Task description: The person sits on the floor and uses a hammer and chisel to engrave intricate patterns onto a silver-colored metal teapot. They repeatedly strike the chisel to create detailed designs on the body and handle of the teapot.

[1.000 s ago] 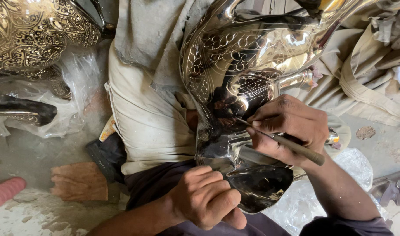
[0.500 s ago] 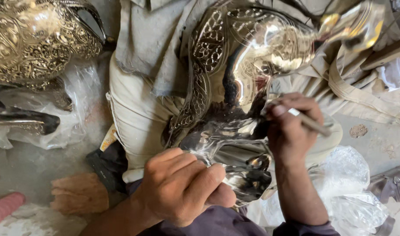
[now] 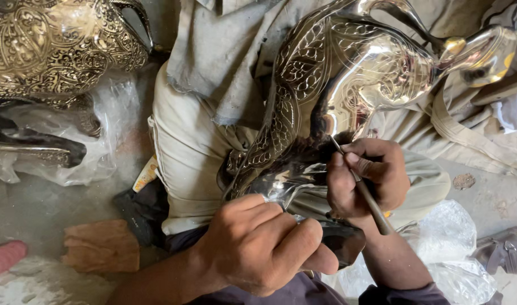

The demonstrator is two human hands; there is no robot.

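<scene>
A large shiny silver vessel with engraved leaf patterns lies across my lap on pale cloth. My right hand grips a thin metal engraving tool, its tip touching the vessel's polished side. My left hand is curled over the vessel's lower end, holding it steady near my body. The vessel's curved spout and handle reach toward the upper right.
Another ornate engraved metal vessel stands at the upper left above clear plastic wrap. A brown block and a pink object lie at the lower left. More plastic wrap sits at the lower right.
The vessel has been turned and shifted, showing more of its engraved band. My right hand moved the tool's tip upward along the surface. My left hand slid left along the lower end.
</scene>
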